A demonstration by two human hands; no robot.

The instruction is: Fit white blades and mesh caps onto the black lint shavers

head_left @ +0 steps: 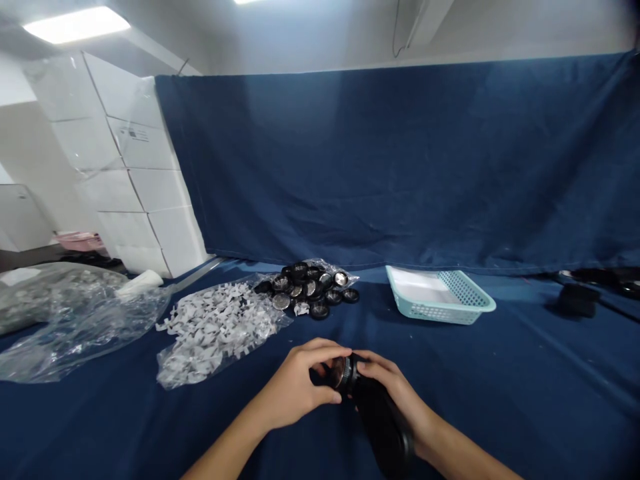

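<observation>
Near the front middle of the blue-covered table, my right hand (393, 387) is wrapped round a long black device (383, 423), which tilts with its head up and to the left. My left hand (305, 380) grips a round black part with a shiny face (340, 373) by its rim, thumb below and fingers above. That round part is at the head of the black device; whether the two are joined cannot be made out. Behind my hands lies a pile of round black parts (320, 288), some with shiny metallic faces, on clear plastic.
Small white-grey pieces (215, 327) lie on a plastic bag left of the pile. A light-blue basket (440, 312) with white sheets stands back right. Further out are a large clear bag (100, 320), stacked white boxes (155, 180) and a black object (577, 300).
</observation>
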